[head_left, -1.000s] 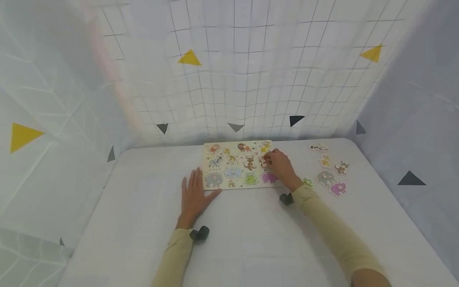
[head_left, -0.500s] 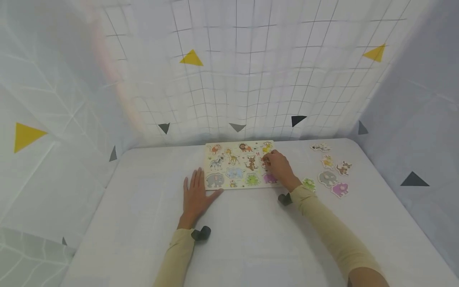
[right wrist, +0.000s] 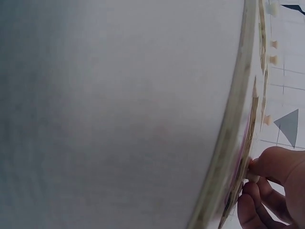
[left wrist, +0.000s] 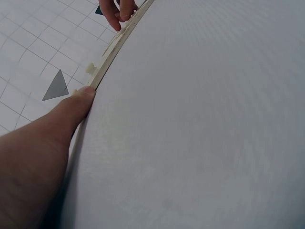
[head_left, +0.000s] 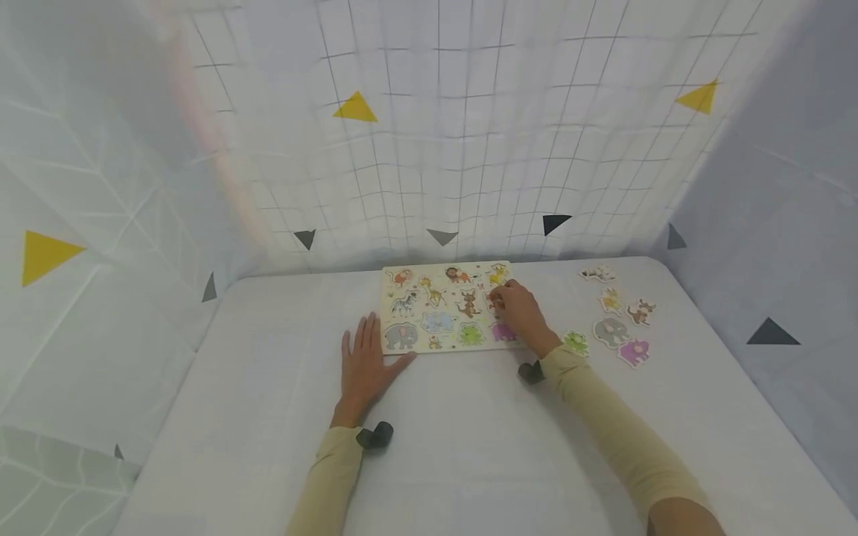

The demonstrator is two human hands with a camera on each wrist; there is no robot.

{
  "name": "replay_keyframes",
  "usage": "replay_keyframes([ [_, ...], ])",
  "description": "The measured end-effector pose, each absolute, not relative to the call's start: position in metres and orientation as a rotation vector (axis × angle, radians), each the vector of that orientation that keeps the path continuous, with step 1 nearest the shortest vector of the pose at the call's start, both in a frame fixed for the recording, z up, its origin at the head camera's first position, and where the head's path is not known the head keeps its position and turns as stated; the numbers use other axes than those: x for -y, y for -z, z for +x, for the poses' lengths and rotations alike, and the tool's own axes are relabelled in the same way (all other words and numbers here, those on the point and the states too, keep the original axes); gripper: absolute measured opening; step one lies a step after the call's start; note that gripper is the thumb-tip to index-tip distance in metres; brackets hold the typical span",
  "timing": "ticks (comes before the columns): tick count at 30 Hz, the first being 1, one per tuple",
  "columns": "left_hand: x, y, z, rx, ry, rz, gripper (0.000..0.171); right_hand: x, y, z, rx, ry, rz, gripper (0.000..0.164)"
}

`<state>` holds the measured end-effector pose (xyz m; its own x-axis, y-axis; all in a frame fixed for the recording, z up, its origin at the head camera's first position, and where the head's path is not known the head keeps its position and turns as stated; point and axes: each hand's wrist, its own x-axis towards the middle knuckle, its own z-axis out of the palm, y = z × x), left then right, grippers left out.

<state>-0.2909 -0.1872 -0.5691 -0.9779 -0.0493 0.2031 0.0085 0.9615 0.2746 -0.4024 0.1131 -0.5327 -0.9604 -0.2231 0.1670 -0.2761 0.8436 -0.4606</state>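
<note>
A puzzle piece [right wrist: 243,162] is being held at the right side of an animal board [head_left: 450,307], its knob [right wrist: 252,177] clamped between the thumb and fingers of the right hand [head_left: 525,311]. The left hand [head_left: 364,368] is resting by the board's left front corner, fingers straight, thumb stretching along the front edge. Farther right, six loose pieces [head_left: 611,333] are lying on the white table [head_left: 456,447].

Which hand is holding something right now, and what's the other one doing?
Left hand: open, thumb touching the puzzle board's edge.
Right hand: closed, pinching the knob of a puzzle piece.
</note>
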Motion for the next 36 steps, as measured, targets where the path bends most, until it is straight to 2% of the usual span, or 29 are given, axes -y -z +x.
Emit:
replay_keyframes([
  [9, 0.187, 0.567, -0.289, 2.901, 0.419, 0.017, 0.103, -0.117, 0.532, -0.398, 2.871, -0.814, 0.441, 0.018],
  [17, 0.189, 0.566, -0.287, 2.897, 0.416, 0.031, 0.104, -0.125, 0.531, -0.400, 2.896, -0.858, 0.405, 0.028],
  [30, 0.186, 0.569, -0.290, 2.905, 0.422, 0.039, 0.104, -0.179, 0.524, -0.413, 2.951, -0.647, 0.087, 0.026],
  [36, 0.186, 0.565, -0.290, 2.910, 0.415, 0.030, 0.103, -0.213, 0.521, -0.413, 2.903, -0.471, 0.063, 0.029],
])
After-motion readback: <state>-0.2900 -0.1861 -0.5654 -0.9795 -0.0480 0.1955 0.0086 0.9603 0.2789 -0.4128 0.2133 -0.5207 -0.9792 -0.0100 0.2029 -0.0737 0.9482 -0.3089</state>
